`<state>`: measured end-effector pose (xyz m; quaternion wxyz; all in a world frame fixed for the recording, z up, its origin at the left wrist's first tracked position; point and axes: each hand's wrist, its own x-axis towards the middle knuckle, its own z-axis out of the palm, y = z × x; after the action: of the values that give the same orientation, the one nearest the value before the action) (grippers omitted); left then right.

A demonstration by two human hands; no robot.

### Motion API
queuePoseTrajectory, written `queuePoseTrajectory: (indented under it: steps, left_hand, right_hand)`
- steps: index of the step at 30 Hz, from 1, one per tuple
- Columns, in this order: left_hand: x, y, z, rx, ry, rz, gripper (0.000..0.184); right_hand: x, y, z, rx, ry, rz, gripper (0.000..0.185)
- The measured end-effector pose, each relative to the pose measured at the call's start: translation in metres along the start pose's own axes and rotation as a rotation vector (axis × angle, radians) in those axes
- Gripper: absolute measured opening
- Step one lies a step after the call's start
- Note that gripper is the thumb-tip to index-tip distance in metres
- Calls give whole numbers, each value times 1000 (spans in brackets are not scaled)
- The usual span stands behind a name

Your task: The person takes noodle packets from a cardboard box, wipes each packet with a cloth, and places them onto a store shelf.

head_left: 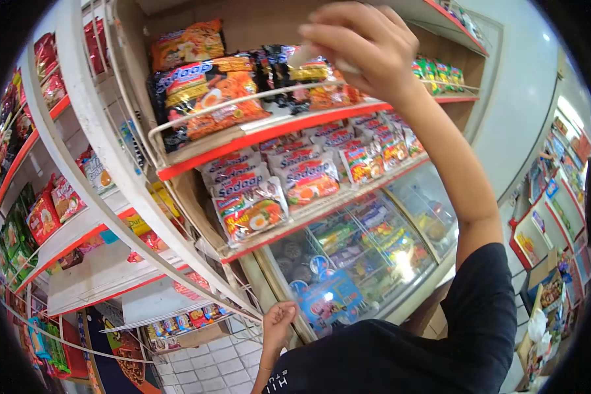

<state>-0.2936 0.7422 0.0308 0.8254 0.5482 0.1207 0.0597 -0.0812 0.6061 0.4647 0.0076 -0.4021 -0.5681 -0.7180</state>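
Raised in front of the upper shelf, my right hand [364, 49] has its fingers curled round a small whitish thing [301, 56], perhaps a cloth. Behind and below it stand orange and black noodle packets [210, 95] behind a wire rail. White noodle packets [249, 203] fill the shelf under them. Low down, my left hand [280, 315] is closed beside the edge of the glass-topped freezer [272, 272]; whether its fingers hold anything cannot be made out.
White metal rack posts [88, 111] rise close on the left, with red-edged shelves [102, 266] of snacks. Colourful packs lie under the freezer glass. More shelves [558, 210] stand at the far right. White floor tiles [207, 368] show below.
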Motion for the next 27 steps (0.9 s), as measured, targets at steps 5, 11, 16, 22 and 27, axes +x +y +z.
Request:
queuePoseTrajectory:
  steps: [5, 11, 16, 22, 27]
  left_hand:
    - [-8, -11, 21, 75, -105, -59, 17]
    - [-22, -37, 62, 101, -321, -230, 18]
    - [-33, -50, 97, 195, -547, -426, 24]
    - [-65, -76, 142, 380, -832, -556, 22]
    - [-92, -89, 188, 394, -936, -719, 19]
  right_hand:
    - [-92, -44, -96, 175, -130, 514, 14]
    - [-164, -171, -201, 313, -127, 1579, 12]
    - [-204, -268, -272, 410, 115, 2445, 18]
    - [-206, -324, -372, 262, 720, 2822, 24]
    - [-191, -328, -438, 16, 821, 2649, 33]
